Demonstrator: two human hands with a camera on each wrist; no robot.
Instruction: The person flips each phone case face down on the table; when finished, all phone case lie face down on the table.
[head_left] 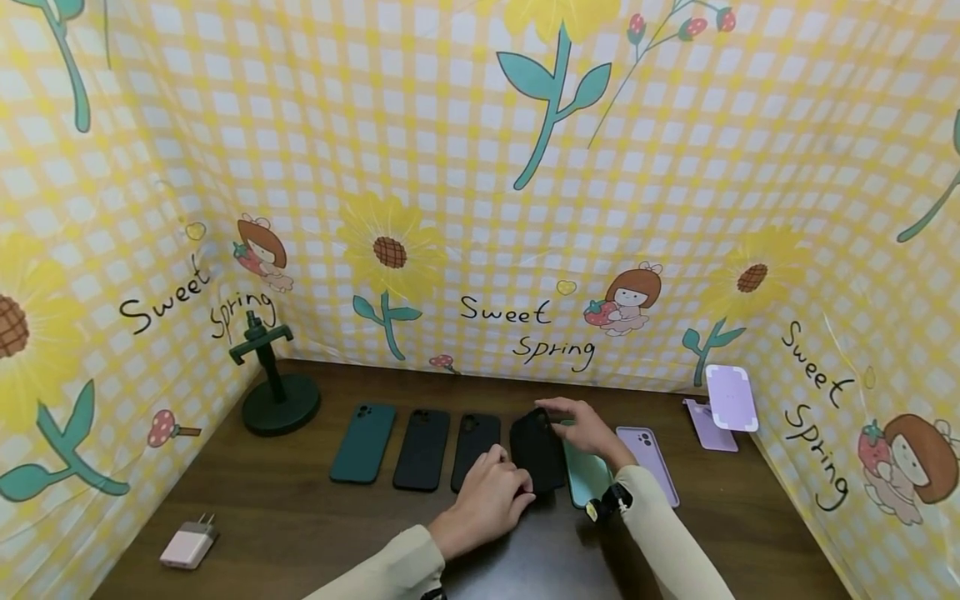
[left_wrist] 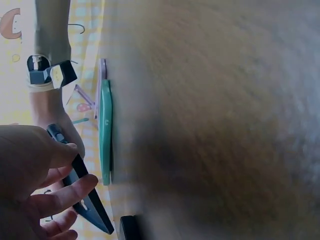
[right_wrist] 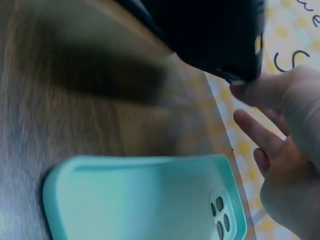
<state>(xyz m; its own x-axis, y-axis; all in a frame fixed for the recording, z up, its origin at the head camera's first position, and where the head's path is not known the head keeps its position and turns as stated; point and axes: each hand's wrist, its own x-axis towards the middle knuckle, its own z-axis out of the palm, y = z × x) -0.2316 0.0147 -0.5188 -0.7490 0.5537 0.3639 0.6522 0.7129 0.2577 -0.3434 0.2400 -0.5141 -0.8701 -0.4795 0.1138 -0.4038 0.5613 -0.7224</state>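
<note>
Both hands hold one black phone case, tilted up off the brown table. My left hand grips its near end, thumb on top and fingers beneath the case. My right hand pinches its far end, with the thumb tip against the rim of the case. A mint phone case lies flat under the right wrist, showing its open side and seen edge-on from the left wrist.
In a row to the left lie a dark green case and two black cases. A lilac case lies right of the mint one. A green stand, a lilac stand and a pink charger also sit on the table, which patterned cloth walls enclose.
</note>
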